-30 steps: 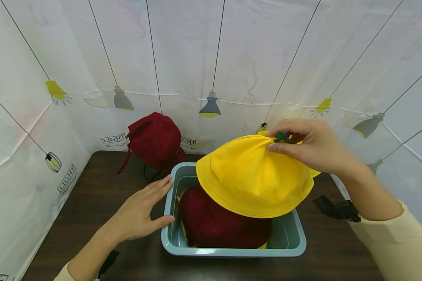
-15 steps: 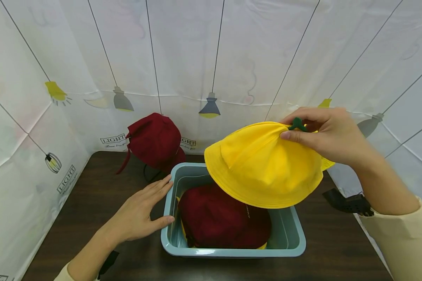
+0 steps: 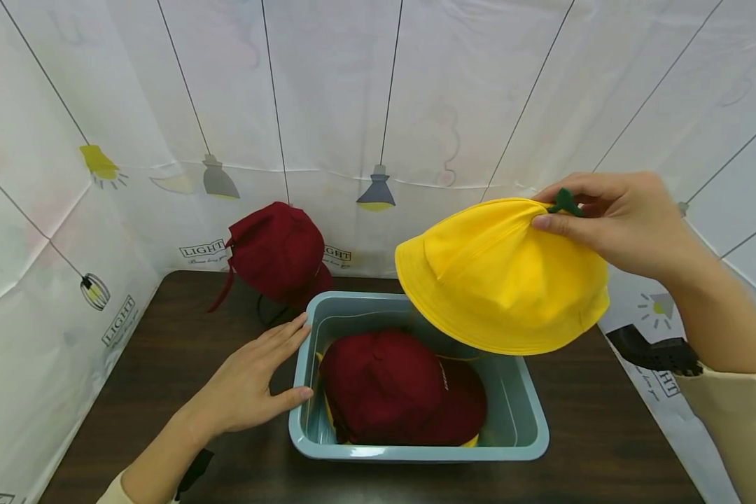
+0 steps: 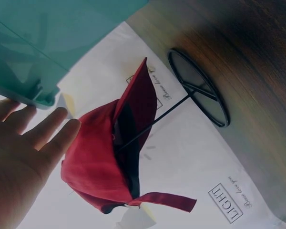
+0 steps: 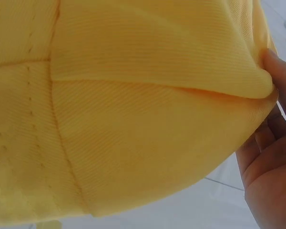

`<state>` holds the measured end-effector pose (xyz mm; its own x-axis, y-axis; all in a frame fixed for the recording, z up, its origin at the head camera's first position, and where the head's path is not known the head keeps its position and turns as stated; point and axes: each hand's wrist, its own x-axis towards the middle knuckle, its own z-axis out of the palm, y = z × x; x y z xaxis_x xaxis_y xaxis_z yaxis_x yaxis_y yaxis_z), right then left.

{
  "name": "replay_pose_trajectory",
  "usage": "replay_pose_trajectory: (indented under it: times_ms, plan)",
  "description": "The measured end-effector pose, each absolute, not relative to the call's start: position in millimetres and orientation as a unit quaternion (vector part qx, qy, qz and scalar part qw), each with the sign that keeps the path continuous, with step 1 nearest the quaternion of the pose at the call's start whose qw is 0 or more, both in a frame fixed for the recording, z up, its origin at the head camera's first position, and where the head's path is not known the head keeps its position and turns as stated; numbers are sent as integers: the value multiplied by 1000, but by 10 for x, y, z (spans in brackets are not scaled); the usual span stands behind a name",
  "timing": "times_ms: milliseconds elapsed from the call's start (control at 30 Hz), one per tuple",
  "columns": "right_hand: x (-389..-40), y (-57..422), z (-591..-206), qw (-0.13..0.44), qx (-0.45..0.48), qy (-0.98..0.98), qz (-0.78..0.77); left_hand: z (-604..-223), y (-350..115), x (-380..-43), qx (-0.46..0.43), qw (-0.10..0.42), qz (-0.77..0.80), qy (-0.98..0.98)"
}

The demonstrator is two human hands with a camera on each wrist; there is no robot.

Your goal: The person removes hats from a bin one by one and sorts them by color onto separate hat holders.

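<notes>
My right hand pinches the crown of a yellow bucket hat beside its green stem-like tip. The hat hangs brim down over the right rear of a blue-grey plastic basin. Filling much of the right wrist view, the yellow fabric gathers at the thumb and fingers. My left hand lies with fingers spread, its fingertips at the basin's left rim. Inside the basin sits a dark red baseball cap, with yellow edges showing beneath it.
Behind the left hand, another dark red cap hangs on a black wire stand on the dark wooden table. A white curtain printed with lamps encloses the table at the back and sides.
My right hand has raised the yellow bucket hat and moved it to the right, uncovering more of the red cap in the basin. The left hand has stayed in place.
</notes>
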<state>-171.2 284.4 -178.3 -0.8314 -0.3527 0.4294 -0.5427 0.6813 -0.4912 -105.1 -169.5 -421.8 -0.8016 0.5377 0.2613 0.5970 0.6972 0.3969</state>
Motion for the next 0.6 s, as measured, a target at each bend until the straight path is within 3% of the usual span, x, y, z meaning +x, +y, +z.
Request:
replay_pose_trajectory:
  times_ms: [600]
  plan:
    - [-1880,3153,-1561,175,174,-926,287,-4206,-1688,-1042,-307,61,-239,-919]
